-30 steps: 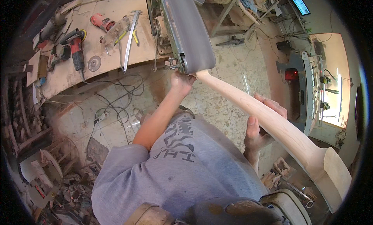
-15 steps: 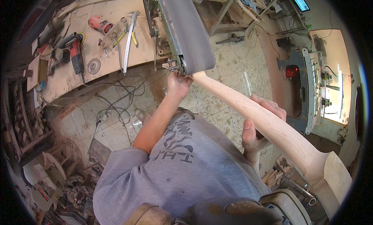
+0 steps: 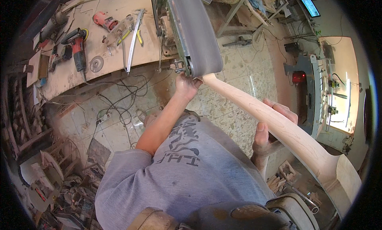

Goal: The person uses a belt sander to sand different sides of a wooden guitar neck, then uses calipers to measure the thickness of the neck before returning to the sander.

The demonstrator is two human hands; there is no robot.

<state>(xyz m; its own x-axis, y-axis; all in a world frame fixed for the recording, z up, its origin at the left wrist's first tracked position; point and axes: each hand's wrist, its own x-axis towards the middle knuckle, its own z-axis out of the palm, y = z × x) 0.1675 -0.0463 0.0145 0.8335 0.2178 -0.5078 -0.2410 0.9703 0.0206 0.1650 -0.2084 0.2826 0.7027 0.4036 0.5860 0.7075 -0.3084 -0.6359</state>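
Note:
A pale, smooth wooden guitar neck (image 3: pixel 254 108) slants from the belt sander's rounded end down to the lower right, where it flares into a thick heel. Its narrow tip meets the lower end of the grey sanding belt (image 3: pixel 197 35); exact contact is hard to see. My left hand (image 3: pixel 187 87) is closed at that tip, beside the belt's roller, its fingertips partly hidden. Farther along, my right hand (image 3: pixel 264 136) grips the neck from beneath, thumb on the near side and fingers over the far side.
A workbench (image 3: pixel 115 65) on the left carries a red-and-black angle grinder (image 3: pixel 78 51), a caliper (image 3: pixel 135 41) and a grinding disc (image 3: pixel 96 64). Cables (image 3: pixel 119 102) lie tangled on the tiled floor. Wood scraps (image 3: pixel 79 198) pile up at lower left. A grey machine (image 3: pixel 304 95) stands on the right.
The whole view has shifted slightly. Against the belt, the guitar neck and both hands keep nearly the same place.

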